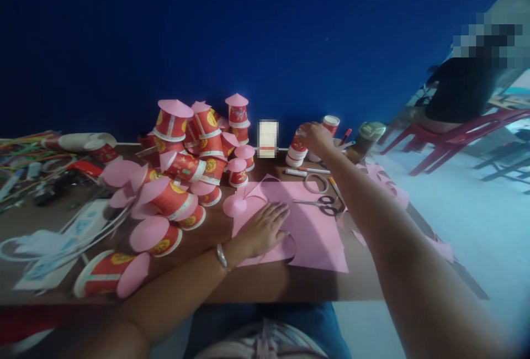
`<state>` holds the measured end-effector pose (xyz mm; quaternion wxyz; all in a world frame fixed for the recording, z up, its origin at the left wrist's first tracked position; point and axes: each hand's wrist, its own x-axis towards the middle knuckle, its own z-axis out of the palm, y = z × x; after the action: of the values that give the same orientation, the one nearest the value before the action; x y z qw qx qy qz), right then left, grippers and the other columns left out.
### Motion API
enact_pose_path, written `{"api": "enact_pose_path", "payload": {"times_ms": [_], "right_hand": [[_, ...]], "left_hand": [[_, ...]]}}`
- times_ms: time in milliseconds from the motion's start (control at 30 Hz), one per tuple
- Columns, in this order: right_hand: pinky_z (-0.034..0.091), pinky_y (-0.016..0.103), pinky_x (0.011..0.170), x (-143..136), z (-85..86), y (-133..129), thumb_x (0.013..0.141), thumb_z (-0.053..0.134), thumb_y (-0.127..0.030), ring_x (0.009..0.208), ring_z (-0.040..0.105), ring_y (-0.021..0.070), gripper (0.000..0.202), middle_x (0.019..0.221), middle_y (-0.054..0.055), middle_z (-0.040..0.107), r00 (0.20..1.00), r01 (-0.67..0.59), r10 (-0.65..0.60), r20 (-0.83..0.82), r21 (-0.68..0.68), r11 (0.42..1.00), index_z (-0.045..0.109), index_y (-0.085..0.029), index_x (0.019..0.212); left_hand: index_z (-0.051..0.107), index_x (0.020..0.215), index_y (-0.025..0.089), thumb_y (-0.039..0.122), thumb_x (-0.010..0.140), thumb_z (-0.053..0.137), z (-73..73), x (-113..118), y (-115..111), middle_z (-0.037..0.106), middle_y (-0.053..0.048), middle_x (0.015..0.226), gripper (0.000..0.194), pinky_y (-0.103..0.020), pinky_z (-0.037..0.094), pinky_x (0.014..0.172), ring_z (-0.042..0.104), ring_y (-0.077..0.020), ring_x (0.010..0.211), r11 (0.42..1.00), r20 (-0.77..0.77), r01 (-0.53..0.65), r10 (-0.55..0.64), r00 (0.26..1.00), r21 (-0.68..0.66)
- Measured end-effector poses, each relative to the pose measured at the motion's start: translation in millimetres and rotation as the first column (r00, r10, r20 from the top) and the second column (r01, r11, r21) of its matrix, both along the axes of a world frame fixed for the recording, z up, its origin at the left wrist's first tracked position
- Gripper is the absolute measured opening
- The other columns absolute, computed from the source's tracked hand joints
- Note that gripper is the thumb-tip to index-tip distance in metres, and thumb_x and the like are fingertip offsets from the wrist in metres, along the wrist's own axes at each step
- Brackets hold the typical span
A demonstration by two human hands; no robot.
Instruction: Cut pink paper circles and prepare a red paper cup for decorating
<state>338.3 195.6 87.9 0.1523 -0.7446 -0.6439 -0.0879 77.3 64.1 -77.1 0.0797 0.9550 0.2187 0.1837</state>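
My left hand (267,229) lies flat, fingers stretched out, on sheets of pink paper (321,237). Cut pink rounds are beside and under it. Scissors (327,204) with dark handles rest on the paper to its right, below a roll of tape (316,184). Farther back, my right hand (318,137) reaches over the table, its fingers closed around the top of a stack of red-and-white paper cups (296,154). The palm and some fingertips are hidden from view.
Red paper cups with pink cone tops (171,196) are piled at left, near a white power strip (70,243) and cables. Markers (296,172), a lidded jar (370,131) and paper scraps (385,182) lie right. A person (464,91) sits on a red chair (447,138).
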Motion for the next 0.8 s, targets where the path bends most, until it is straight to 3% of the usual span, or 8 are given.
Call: {"api": "enact_pose_path", "payload": {"times_ms": [267, 433, 600, 700, 800], "right_hand": [[0.055, 0.043, 0.089, 3, 9.1, -15, 0.093, 0.063, -0.035, 0.111, 0.067, 0.0339, 0.036, 0.125, 0.014, 0.071, 0.993, -0.005, 0.025, -0.114, 0.171, 0.985, 0.072, -0.021, 0.124], [0.054, 0.047, 0.095, -2, 9.4, -36, 0.092, 0.063, -0.034, 0.116, 0.065, 0.0344, 0.036, 0.127, 0.014, 0.07, 0.986, -0.09, 0.136, -0.101, 0.372, 0.924, 0.071, -0.021, 0.125], [0.056, 0.047, 0.094, -4, 14.0, -60, 0.089, 0.067, -0.032, 0.114, 0.067, 0.0334, 0.034, 0.126, 0.014, 0.071, 0.964, -0.168, 0.241, -0.114, 0.441, 0.882, 0.072, -0.021, 0.12], [0.058, 0.044, 0.088, -15, 8.4, -86, 0.088, 0.07, -0.033, 0.103, 0.071, 0.0301, 0.031, 0.116, 0.011, 0.075, 0.893, -0.274, 0.394, -0.22, 0.43, 0.861, 0.074, -0.022, 0.116], [0.06, 0.038, 0.077, -32, -9.8, -116, 0.088, 0.072, -0.037, 0.096, 0.072, 0.0268, 0.03, 0.113, 0.01, 0.076, 0.728, -0.414, 0.519, -0.448, 0.316, 0.854, 0.076, -0.022, 0.114]], "left_hand": [[0.039, 0.156, 0.014, 0.042, 0.102, 0.054, 2.8, -1, 0, 0.047, -0.018, 0.161, 0.062, -0.054, 0.037, 0.125, 0.042, -0.0325, 0.151, 0.998, 0.034, 0.02, -0.018, 0.999, -0.066], [0.032, 0.158, 0.022, 0.043, 0.101, 0.056, 12.9, -7, 1, 0.049, -0.016, 0.157, 0.066, -0.052, 0.045, 0.119, 0.047, -0.0296, 0.147, 0.974, 0.207, -0.048, 0.095, 0.974, -0.221], [0.026, 0.159, 0.025, 0.037, 0.094, 0.068, 4.3, -7, 5, 0.042, -0.019, 0.158, 0.079, -0.055, 0.044, 0.119, 0.041, -0.0326, 0.15, 0.954, 0.435, -0.065, 0.193, 0.879, -0.291], [0.017, 0.162, 0.025, 0.038, 0.09, 0.074, 2.2, -5, 6, 0.033, -0.022, 0.164, 0.093, -0.059, 0.039, 0.122, 0.034, -0.0362, 0.154, 0.94, 0.535, -0.043, 0.231, 0.813, -0.339], [0.016, 0.162, 0.024, 0.043, 0.085, 0.08, 3.8, -1, 6, 0.034, -0.022, 0.164, 0.103, -0.057, 0.042, 0.12, 0.04, -0.0366, 0.151, 0.898, 0.582, -0.033, 0.312, 0.751, -0.439]]}}
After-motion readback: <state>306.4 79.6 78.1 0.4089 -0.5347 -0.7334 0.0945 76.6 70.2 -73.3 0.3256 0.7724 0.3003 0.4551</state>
